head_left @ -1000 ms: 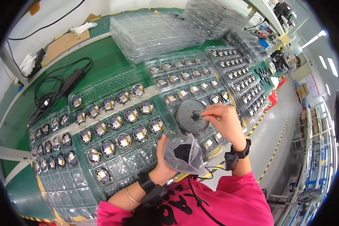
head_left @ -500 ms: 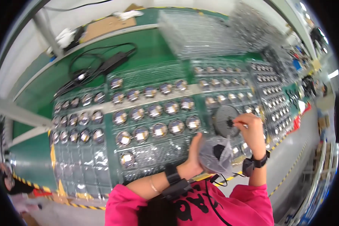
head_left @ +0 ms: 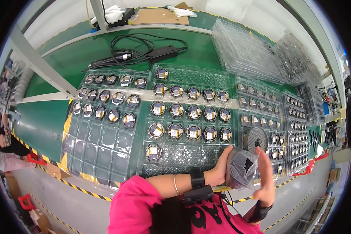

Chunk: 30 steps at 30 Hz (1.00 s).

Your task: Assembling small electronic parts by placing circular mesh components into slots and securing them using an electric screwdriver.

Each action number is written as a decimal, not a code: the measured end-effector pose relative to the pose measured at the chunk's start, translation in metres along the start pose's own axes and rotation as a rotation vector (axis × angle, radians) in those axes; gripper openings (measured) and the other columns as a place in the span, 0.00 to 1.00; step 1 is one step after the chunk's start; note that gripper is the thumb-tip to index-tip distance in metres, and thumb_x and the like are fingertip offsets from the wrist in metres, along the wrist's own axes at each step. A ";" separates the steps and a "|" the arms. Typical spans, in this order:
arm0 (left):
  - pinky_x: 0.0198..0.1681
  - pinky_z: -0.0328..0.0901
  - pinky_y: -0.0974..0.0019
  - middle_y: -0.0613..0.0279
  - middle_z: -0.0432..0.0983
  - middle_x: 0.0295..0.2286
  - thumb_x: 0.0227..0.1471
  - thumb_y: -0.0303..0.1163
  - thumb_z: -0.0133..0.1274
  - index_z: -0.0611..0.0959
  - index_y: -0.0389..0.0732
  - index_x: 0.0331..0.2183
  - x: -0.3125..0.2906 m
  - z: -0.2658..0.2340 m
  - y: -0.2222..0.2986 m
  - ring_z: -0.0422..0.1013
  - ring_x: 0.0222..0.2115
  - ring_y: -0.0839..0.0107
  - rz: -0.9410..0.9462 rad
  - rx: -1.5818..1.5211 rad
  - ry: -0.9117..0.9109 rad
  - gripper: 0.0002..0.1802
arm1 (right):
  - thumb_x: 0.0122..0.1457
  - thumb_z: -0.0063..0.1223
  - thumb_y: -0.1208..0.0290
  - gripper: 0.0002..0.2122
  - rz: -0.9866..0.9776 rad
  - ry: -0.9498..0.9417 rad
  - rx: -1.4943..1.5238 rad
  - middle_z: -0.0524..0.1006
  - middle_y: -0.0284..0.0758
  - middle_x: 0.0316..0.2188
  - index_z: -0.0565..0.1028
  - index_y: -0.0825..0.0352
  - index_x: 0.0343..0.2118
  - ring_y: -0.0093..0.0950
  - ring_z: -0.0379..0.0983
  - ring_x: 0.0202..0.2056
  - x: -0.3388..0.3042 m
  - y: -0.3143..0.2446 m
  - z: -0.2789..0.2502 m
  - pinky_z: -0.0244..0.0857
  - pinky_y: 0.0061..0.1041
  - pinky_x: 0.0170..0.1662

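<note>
My left hand (head_left: 222, 167) is closed around the left side of a clear plastic bag (head_left: 238, 178) with dark contents. On the bag's other side, my right hand (head_left: 266, 179) is upright with its fingers stretched out and thumb apart, nothing visible in it. Whether its palm touches the bag I cannot tell. Just beyond the bag is a round grey dish (head_left: 250, 137) with small black pieces (head_left: 257, 145) near its middle. The dish sits over a clear tray (head_left: 275, 156) that carries round, watch-like modules.
More clear compartment trays with round modules (head_left: 194, 112) cover the green bench (head_left: 46, 121). Stacked clear trays (head_left: 243, 48) stand at the back right. A black cable with a power adapter (head_left: 165, 52) lies behind the trays. Metal posts (head_left: 43, 64) rise at the left.
My right hand has moved from the dish to the right side of the bag, its pinched fingers now straightened. My left hand still holds the bag. The view has swung left.
</note>
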<state>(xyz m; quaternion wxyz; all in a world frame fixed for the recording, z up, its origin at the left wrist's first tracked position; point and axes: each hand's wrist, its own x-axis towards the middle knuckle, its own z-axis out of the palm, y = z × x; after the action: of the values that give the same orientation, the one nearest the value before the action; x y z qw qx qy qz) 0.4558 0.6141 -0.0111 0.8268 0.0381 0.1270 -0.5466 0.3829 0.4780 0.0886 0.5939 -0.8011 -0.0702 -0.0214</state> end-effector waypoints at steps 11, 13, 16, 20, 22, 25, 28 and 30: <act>0.50 0.64 0.59 0.58 0.74 0.44 0.56 0.58 0.34 0.74 0.41 0.47 -0.014 0.024 0.000 0.71 0.44 0.64 0.165 0.263 0.095 0.32 | 0.36 0.70 0.57 0.43 -0.178 0.307 -0.580 0.60 0.48 0.57 0.62 0.68 0.57 0.45 0.60 0.56 0.008 0.008 0.055 0.56 0.37 0.56; 0.50 0.64 0.59 0.60 0.75 0.42 0.57 0.58 0.34 0.75 0.43 0.46 -0.014 0.024 0.001 0.71 0.43 0.64 0.180 0.298 0.123 0.31 | 0.38 0.70 0.59 0.40 -0.229 0.353 -0.569 0.61 0.49 0.56 0.63 0.67 0.56 0.46 0.61 0.55 0.011 0.005 0.053 0.58 0.37 0.54; 0.51 0.63 0.59 0.61 0.75 0.42 0.57 0.58 0.33 0.75 0.43 0.46 -0.023 0.040 0.009 0.71 0.43 0.64 0.235 0.334 0.151 0.31 | 0.41 0.68 0.62 0.34 -0.281 0.340 -0.532 0.62 0.50 0.54 0.67 0.66 0.53 0.48 0.64 0.53 0.016 -0.008 0.054 0.62 0.37 0.51; 0.51 0.62 0.58 0.61 0.73 0.44 0.58 0.57 0.32 0.74 0.43 0.47 -0.042 0.060 0.012 0.70 0.45 0.64 0.318 0.338 0.144 0.31 | 0.48 0.62 0.66 0.25 -0.370 0.349 -0.407 0.65 0.49 0.52 0.70 0.67 0.50 0.46 0.67 0.50 0.025 -0.030 0.055 0.62 0.36 0.51; 0.53 0.61 0.58 0.62 0.71 0.47 0.58 0.57 0.31 0.72 0.43 0.48 -0.053 0.068 0.015 0.68 0.47 0.64 0.380 0.321 0.078 0.31 | 0.53 0.55 0.68 0.19 -0.407 0.281 -0.338 0.69 0.48 0.49 0.72 0.68 0.48 0.44 0.69 0.47 0.036 -0.049 0.053 0.62 0.34 0.51; 0.55 0.58 0.57 0.61 0.68 0.49 0.58 0.56 0.30 0.71 0.43 0.50 -0.072 0.085 0.022 0.66 0.50 0.64 0.451 0.292 0.000 0.31 | 0.57 0.49 0.69 0.15 -0.470 0.228 -0.304 0.72 0.47 0.46 0.74 0.68 0.47 0.42 0.72 0.45 0.055 -0.076 0.051 0.63 0.32 0.50; 0.58 0.55 0.56 0.61 0.66 0.51 0.58 0.55 0.31 0.69 0.43 0.51 -0.095 0.107 0.036 0.63 0.52 0.63 0.540 0.295 -0.100 0.30 | 0.60 0.44 0.70 0.14 -0.563 0.185 -0.299 0.74 0.46 0.43 0.75 0.69 0.46 0.37 0.73 0.43 0.085 -0.103 0.053 0.63 0.29 0.49; 0.60 0.51 0.55 0.61 0.64 0.53 0.58 0.53 0.32 0.66 0.42 0.53 -0.109 0.121 0.042 0.60 0.55 0.62 0.618 0.339 -0.234 0.31 | 0.63 0.42 0.68 0.15 -0.541 0.153 -0.158 0.77 0.40 0.40 0.74 0.70 0.46 0.28 0.73 0.41 0.103 -0.123 0.052 0.64 0.24 0.46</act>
<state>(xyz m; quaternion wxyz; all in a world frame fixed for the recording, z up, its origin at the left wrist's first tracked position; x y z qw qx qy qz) 0.4746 0.7039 0.1296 0.9437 0.1485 -0.0785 -0.2850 0.4649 0.5718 0.2024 0.5059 -0.7932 -0.2343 -0.2448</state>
